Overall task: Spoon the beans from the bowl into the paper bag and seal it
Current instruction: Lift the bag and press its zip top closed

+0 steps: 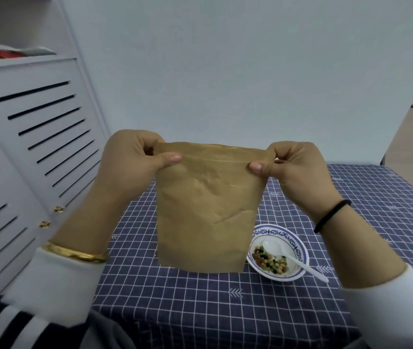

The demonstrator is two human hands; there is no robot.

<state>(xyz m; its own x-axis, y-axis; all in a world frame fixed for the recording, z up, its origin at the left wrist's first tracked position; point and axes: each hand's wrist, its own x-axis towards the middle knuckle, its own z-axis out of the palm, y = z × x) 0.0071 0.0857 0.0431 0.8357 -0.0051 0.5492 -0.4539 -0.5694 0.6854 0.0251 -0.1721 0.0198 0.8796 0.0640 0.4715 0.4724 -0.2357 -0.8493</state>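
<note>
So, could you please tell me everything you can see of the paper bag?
The paper bag is a flat, creased brown kraft pouch with a zip-seal strip below its top edge. It hangs upright above the checked tablecloth, pinched at its top corners by the left hand and right hand. Its lower right corner overlaps the bowl in view.

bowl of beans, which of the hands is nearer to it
Right. The right hand pinches the paper bag's top corner above the bowl; the left hand holds the far corner, across the bag.
</note>
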